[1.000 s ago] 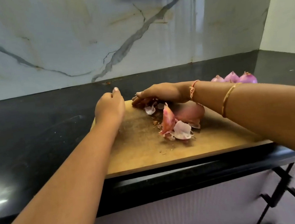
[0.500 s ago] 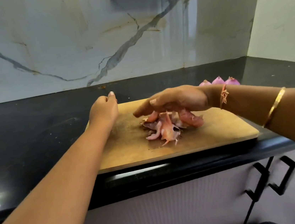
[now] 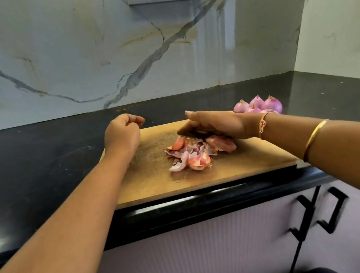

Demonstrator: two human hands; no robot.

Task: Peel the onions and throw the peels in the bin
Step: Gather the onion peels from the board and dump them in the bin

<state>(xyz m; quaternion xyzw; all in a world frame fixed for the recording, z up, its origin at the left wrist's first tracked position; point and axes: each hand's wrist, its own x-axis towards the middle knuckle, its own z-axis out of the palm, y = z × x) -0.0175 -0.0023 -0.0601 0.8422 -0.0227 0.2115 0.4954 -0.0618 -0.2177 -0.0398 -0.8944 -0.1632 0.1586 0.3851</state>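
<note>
Pink, papery peels lay curled in a heap beneath the right grip — spread flat upon them; left grip — curled, empty.

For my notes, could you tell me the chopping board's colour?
The chopping board is light brown, seen in the head view.
</note>
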